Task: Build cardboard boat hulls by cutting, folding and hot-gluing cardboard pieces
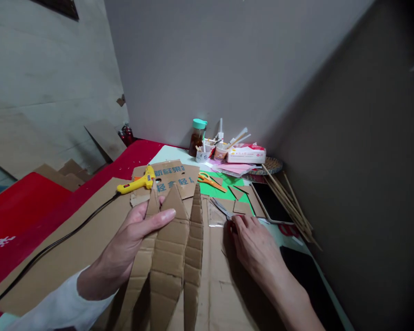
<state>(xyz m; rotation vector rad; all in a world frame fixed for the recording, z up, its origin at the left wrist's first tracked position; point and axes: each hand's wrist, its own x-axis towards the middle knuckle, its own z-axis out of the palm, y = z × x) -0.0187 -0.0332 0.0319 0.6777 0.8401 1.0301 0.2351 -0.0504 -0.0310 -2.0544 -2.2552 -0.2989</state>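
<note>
My left hand [133, 239] holds a folded cardboard piece [172, 248] made of three long pointed strips with creases, thumb on top and fingers behind. My right hand [253, 239] rests palm down on the flat cardboard sheet [224, 285], fingertips on the handles of a pair of grey scissors [222, 208] whose blades point up and left. I cannot tell whether the fingers grip the handles.
A yellow glue gun [138, 183] with a black cord [55, 243] lies at the left on printed cardboard. Orange scissors [210, 180] lie on green paper [224, 191]. Behind stand a jar [197, 137], cups with sticks, a tissue pack [246, 154]. A tablet [272, 202] and bamboo skewers [293, 204] lie right.
</note>
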